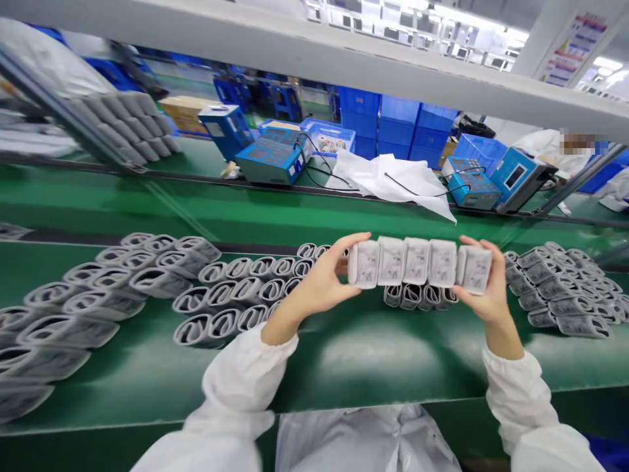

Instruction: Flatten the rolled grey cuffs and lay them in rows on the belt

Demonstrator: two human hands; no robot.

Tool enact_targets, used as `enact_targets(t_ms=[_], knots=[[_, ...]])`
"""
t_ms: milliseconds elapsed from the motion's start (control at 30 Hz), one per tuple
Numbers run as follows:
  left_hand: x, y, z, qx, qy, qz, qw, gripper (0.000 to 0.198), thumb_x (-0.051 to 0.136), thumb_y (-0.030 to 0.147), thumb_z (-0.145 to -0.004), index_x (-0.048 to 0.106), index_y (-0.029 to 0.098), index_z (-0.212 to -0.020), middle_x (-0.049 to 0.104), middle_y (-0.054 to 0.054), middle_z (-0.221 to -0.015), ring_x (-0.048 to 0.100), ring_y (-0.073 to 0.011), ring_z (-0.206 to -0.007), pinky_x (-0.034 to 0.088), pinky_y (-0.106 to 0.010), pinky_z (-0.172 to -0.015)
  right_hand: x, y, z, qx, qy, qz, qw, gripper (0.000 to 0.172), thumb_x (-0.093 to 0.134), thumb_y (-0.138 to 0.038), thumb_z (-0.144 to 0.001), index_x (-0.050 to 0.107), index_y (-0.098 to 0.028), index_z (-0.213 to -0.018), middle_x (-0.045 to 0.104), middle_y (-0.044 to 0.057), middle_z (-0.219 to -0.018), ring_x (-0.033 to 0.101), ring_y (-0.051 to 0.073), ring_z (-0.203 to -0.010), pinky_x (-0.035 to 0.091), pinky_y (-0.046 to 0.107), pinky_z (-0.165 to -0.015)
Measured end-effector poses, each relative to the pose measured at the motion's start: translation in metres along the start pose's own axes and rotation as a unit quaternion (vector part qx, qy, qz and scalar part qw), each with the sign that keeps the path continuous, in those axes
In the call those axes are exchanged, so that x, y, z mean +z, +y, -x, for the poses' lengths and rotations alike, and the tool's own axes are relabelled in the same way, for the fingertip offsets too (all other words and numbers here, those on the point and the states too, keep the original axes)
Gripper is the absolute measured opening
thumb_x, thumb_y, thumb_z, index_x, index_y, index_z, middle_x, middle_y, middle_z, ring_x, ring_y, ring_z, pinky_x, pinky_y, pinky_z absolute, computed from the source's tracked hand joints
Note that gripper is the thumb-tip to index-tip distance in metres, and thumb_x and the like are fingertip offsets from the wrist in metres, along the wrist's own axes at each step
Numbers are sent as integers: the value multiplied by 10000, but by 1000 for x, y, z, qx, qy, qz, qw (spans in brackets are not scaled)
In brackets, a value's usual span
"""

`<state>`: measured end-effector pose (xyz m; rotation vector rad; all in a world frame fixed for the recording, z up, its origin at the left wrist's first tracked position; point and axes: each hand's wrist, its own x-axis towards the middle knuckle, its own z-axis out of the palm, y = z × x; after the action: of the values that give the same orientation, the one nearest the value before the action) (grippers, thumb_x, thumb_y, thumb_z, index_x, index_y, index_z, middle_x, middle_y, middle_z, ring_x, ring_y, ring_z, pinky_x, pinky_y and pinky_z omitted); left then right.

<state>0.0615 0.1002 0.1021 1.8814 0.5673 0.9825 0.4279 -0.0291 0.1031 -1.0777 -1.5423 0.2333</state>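
Closest to the camera, at the bottom of the frame, you get two white sleeves (246,380) coming up from the lower edge. Just past the middle of the frame, the left hand (322,285) and the right hand (484,295) are squeezing a row of five grey cuffs (420,262) between them. Each hand is clamped on one end of the row, thumb underneath and fingers over the top. The row is lifted off the green table (373,360), level, with the cuffs pressed side by side, flat faces toward the camera.

Right under it, a few more rolled cuffs (420,296) sit on the table. Center-left there's a neat block of cuffs (236,295) in rows, a bigger spread (98,288) runs out to the left edge, and another bunch (565,288) is on the right, near the right hand.

Further back, past a dark strip, the green surface carries on. On it there's a blue meter box (270,160) upper center-left, a second blue box (474,187) on the right, and a crumpled white cloth (393,177) between them with black cables across it. Upper left has a stack of grey cuffs (130,124). Blue crates (398,124) are piled behind, and a pale shelf beam (344,62) crosses the top.
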Motion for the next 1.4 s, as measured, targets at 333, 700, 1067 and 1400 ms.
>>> enact_targets(t_ms=[333, 700, 1067, 1400], knots=[[1, 23, -19, 92, 116, 2, 989, 814, 870, 366, -938, 417, 360, -1615, 619, -144, -1650, 711, -308, -1445, 690, -414, -1078, 52, 4, -64, -15, 52, -136, 989, 1053, 1018, -517, -808, 446, -369, -1681, 647, 183, -1634, 656, 360, -1539, 550, 616, -1287], [-8, 28, -18, 74, 119, -72, 988, 483, 818, 367, -954, 453, 327, -1266, 471, -176, -1809, 551, -369, -1642, 658, -335, -820, 57, 10, -61, 17, 61, -92, 994, 1015, 1015, -504, -795, 478, -350, -1642, 659, 172, -1602, 705, 364, -1455, 584, 620, -1252], [0, 31, -20, 84, 165, -64, 981, 554, 851, 411, -928, 369, 338, -1191, 602, -154, -1635, 495, -335, -1699, 647, -382, -962, 58, 5, -62, 17, 70, -107, 992, 986, 1027, -471, -790, 512, -349, -1622, 686, 149, -1550, 716, 358, -1447, 579, 604, -1262], [-3, 31, -20, 57, 157, -63, 984, 560, 886, 419, -904, 422, 325, -1203, 581, -170, -1686, 487, -361, -1699, 658, -369, -917, 60, 3, -62, 19, 78, -115, 990, 954, 1033, -479, -787, 542, -360, -1595, 683, 137, -1528, 713, 367, -1440, 581, 604, -1254]])
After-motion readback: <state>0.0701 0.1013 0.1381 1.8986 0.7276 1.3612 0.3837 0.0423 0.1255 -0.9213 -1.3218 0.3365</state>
